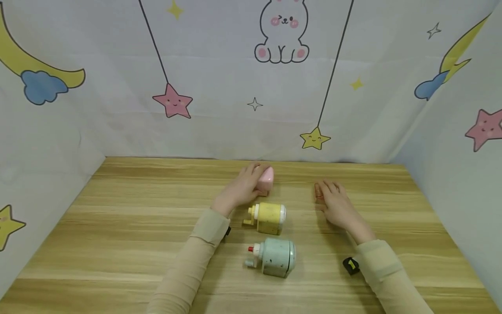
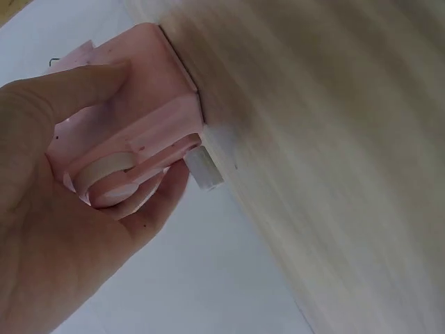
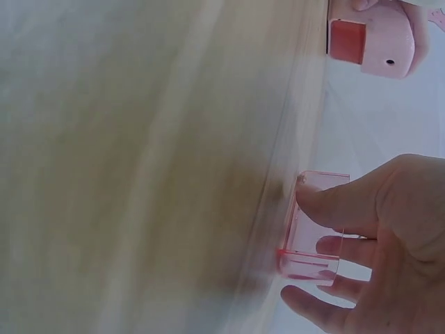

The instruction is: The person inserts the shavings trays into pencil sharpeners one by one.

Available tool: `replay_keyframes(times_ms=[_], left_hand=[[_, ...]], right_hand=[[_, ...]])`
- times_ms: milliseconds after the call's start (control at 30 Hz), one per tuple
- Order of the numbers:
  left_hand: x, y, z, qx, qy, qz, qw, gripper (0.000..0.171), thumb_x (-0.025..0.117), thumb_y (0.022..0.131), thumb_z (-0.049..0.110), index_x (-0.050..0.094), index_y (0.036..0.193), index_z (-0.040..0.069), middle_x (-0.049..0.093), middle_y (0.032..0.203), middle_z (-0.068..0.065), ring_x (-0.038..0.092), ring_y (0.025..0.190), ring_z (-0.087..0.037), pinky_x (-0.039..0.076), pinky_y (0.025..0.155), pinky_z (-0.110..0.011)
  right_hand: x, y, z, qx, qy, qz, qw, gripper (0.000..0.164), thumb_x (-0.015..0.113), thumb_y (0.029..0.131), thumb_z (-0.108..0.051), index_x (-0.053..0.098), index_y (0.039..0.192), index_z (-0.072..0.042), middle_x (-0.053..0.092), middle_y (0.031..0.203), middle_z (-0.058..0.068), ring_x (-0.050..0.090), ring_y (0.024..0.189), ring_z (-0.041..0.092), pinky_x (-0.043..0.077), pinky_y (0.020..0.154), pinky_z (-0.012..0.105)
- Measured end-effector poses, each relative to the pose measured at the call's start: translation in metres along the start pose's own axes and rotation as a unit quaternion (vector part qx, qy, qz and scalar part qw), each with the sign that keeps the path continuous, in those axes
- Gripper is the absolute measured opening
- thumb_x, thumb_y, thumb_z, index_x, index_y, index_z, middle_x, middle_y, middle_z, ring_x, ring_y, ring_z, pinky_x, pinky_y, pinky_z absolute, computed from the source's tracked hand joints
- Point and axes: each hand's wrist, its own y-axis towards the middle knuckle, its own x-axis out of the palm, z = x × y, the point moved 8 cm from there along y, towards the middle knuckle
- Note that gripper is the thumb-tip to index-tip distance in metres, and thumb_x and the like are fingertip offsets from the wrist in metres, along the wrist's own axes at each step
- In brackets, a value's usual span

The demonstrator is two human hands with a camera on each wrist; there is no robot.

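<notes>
At the back of the table my left hand point(image 1: 243, 186) grips a pink crank pencil sharpener point(image 1: 267, 178) with its base down on the wood. In the left wrist view, the thumb lies on the body of the pink sharpener point(image 2: 156, 69), with the other fingers behind it near the crank. My right hand point(image 1: 336, 204) holds a clear pink shavings drawer point(image 1: 317, 192), apart from the sharpener to its right. The right wrist view shows the thumb on one side of the drawer point(image 3: 306, 236) and fingers on the other. A reddish opening shows in the sharpener's side point(image 3: 348, 42).
A yellow crank sharpener point(image 1: 270, 216) stands in front of the pink one, between the forearms. Nearer still is a mint-green sharpener point(image 1: 278, 257) with a red-tipped knob. A black device point(image 1: 351, 265) sits at the right wrist. White printed cloth point(image 1: 219, 131) borders the table.
</notes>
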Motion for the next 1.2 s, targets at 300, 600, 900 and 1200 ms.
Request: replay_keyframes(times_ms=[300, 600, 900, 1200], left_hand=[[0.004, 0.002, -0.004, 0.005, -0.013, 0.004, 0.9999, 0.080, 0.067, 0.079, 0.016, 0.019, 0.143, 0.014, 0.033, 0.135, -0.016, 0.034, 0.114, -0.029, 0.044, 0.092, -0.048], [0.003, 0.006, -0.002, -0.002, -0.015, -0.004, 0.9999, 0.077, 0.068, 0.076, 0.010, 0.025, 0.140, 0.007, 0.036, 0.132, -0.017, 0.036, 0.112, -0.028, 0.043, 0.093, -0.047], [0.002, 0.011, -0.004, -0.016, -0.022, -0.029, 0.9992, 0.076, 0.071, 0.072, 0.007, 0.028, 0.135, 0.004, 0.036, 0.126, -0.021, 0.035, 0.109, -0.031, 0.043, 0.093, -0.049], [0.004, 0.011, -0.006, -0.011, -0.014, -0.036, 0.9992, 0.074, 0.070, 0.074, 0.009, 0.029, 0.135, 0.004, 0.036, 0.125, -0.019, 0.036, 0.109, -0.029, 0.043, 0.092, -0.048]], right_hand=[[-0.003, 0.002, 0.002, -0.001, -0.025, 0.016, 1.000, 0.061, 0.061, 0.077, 0.001, 0.034, 0.130, 0.011, 0.044, 0.125, 0.032, 0.031, 0.113, 0.049, 0.033, 0.096, 0.061], [-0.003, 0.004, 0.004, 0.022, -0.008, -0.001, 1.000, 0.061, 0.061, 0.078, -0.002, 0.032, 0.130, 0.012, 0.042, 0.124, 0.034, 0.037, 0.110, 0.049, 0.031, 0.095, 0.063], [-0.003, 0.004, 0.002, 0.031, -0.001, 0.003, 1.000, 0.059, 0.061, 0.080, -0.005, 0.034, 0.131, 0.009, 0.044, 0.121, 0.034, 0.042, 0.106, 0.048, 0.035, 0.092, 0.062], [0.000, 0.007, -0.004, 0.042, 0.007, -0.003, 0.999, 0.060, 0.064, 0.078, -0.006, 0.038, 0.130, 0.007, 0.047, 0.122, 0.032, 0.045, 0.106, 0.045, 0.041, 0.089, 0.058]])
